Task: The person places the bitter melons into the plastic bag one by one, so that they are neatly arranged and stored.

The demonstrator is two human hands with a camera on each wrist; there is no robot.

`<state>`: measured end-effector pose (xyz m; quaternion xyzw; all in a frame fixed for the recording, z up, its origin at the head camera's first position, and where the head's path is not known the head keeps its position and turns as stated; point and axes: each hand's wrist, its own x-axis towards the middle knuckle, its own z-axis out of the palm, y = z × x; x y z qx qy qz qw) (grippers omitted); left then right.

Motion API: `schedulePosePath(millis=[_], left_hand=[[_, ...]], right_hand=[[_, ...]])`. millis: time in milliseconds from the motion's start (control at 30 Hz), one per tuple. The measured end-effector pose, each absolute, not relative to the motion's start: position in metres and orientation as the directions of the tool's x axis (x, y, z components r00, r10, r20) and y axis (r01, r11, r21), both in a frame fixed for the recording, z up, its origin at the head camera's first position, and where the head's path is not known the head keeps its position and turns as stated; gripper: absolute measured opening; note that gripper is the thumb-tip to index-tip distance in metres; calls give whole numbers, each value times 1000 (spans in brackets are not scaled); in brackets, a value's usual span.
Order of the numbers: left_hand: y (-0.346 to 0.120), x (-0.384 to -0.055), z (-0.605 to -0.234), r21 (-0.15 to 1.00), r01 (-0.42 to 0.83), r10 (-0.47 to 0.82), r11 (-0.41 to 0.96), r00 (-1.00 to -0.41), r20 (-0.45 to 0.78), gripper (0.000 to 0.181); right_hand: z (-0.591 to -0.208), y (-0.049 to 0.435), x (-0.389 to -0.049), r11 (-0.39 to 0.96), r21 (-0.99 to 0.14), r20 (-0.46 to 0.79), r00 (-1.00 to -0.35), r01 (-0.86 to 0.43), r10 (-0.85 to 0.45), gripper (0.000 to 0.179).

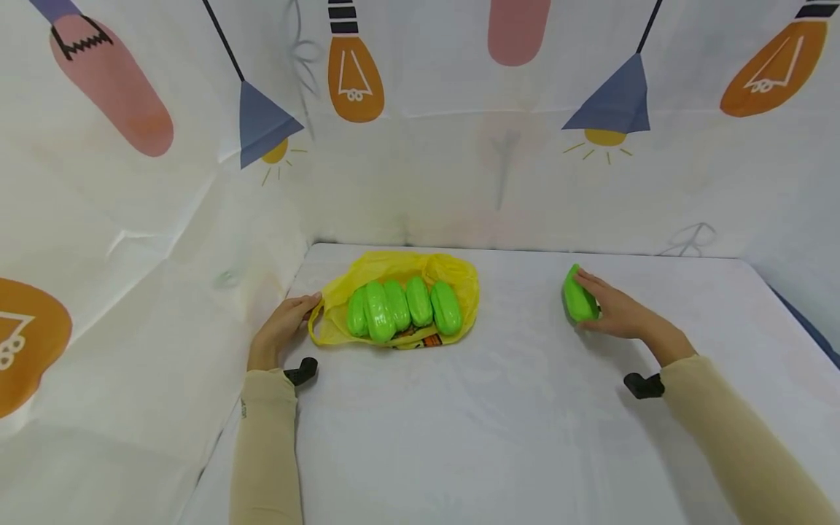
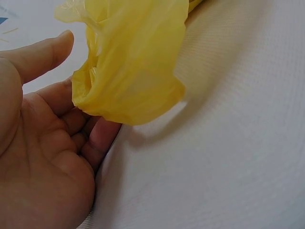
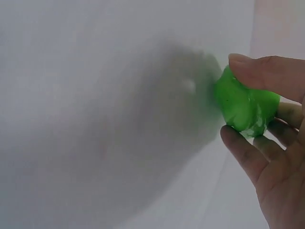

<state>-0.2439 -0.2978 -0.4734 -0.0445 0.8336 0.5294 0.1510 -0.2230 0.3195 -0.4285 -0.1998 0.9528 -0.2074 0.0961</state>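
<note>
A yellow plastic bag (image 1: 466, 310) lies on the table at the left, spread out. Several glossy bright green oblong pieces (image 1: 446, 308) lie side by side on it. At the bag's left edge, the left hand (image 1: 284, 328) touches its handle loop. In the left wrist view, the thumb stands apart from the yellow plastic (image 2: 138, 62), while the other fingers are partly behind it. On the right side, the right hand (image 1: 620, 312) grips a single green oblong piece (image 1: 577, 297) between thumb and fingers, close to the tabletop. Its lumpy, shiny surface (image 3: 240, 102) shows in the right wrist view.
A white cloth covers the table (image 1: 446, 423). White sheets printed with lamps and bulbs hang behind (image 1: 420, 182) and along the left side (image 1: 131, 321). A black device (image 1: 302, 372) sits at the left wrist, another black device (image 1: 644, 386) at the right.
</note>
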Motion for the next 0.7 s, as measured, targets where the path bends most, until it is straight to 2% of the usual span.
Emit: schedulePosePath(millis=[233,433,700], left_hand=[[-296,-240,-469,860,-222,83,459,-953,-290,54],[-296,-239,-471,862,-234,71,449,-953,-296,52],[-296,-241,-470,868,-210,83,450,-958,-274,54]], right_hand=[[-431,270,-238,808,-442,-88,-877,-390,-472,93],[-425,217,-252,769,-457,-80,-841,-446,-535,91],[-403,145,-262,673,-478,-11,-762,-565,-647,94]])
